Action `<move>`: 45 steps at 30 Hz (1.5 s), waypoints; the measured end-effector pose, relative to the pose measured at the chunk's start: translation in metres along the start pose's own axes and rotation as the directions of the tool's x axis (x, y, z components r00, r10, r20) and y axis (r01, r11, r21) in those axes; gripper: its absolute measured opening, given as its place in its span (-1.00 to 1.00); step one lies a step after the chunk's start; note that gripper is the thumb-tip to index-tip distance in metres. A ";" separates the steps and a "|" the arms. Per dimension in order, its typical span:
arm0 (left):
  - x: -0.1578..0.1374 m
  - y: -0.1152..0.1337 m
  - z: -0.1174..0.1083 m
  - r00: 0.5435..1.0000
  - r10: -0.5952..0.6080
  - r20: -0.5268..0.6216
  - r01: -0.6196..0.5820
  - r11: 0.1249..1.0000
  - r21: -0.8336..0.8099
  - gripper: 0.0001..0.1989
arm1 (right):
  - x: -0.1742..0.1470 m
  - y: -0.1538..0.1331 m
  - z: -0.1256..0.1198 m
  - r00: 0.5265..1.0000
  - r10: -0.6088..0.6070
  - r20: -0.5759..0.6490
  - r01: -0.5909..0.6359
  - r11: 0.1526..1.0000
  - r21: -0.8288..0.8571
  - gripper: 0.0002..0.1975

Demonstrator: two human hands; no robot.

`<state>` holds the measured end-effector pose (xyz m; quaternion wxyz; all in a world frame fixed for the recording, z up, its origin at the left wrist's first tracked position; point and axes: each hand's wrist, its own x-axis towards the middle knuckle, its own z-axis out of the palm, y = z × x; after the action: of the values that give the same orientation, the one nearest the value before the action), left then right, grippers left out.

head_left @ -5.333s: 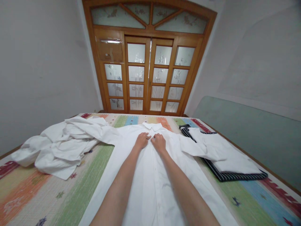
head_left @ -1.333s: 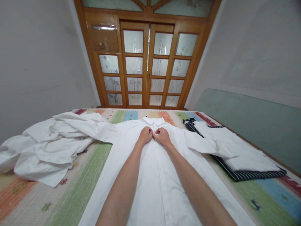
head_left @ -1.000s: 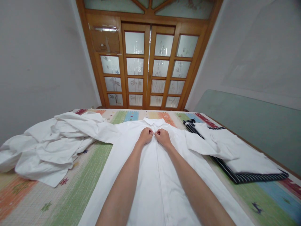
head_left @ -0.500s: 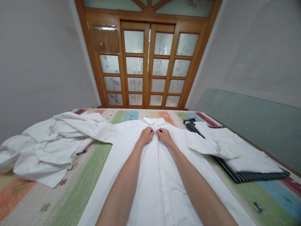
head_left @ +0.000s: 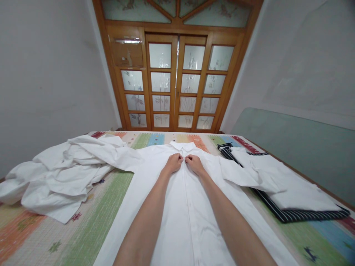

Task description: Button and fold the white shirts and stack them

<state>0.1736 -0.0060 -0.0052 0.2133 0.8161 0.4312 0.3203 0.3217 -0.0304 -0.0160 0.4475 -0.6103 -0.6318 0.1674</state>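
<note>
A white collared shirt [head_left: 172, 214] lies spread face up in front of me, its collar [head_left: 183, 146] at the far end and its sleeves out to both sides. Just below the collar, my left hand [head_left: 174, 163] pinches the front edge of the shirt. My right hand [head_left: 194, 163] pinches the placket right beside it, the fingertips of both hands almost meeting. Whatever small button sits between the fingers is too hidden to make out. Down the middle runs the front placket, below my hands.
A crumpled white garment [head_left: 61, 173] lies at the left, touching the left sleeve. On the right, folded white clothing [head_left: 299, 188] rests on a black striped cloth [head_left: 291, 216]. Beneath everything is a colourful striped bedspread [head_left: 102, 207]. Wooden glazed doors [head_left: 177, 81] stand beyond.
The view has tilted up slightly, so everything sits a little lower. Both hands stay at the same spot below the collar, their fingers shifting only slightly.
</note>
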 end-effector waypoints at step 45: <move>-0.002 0.008 0.010 0.982 -0.067 -0.174 0.057 0.997 -0.060 -0.84 | 0.004 0.002 0.000 0.995 0.070 0.065 -0.074 0.995 0.071 -0.81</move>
<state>0.1850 -0.0125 -0.0079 0.2066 0.7646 0.4645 0.3961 0.3236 -0.0262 -0.0165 0.4432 -0.6103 -0.6166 0.2256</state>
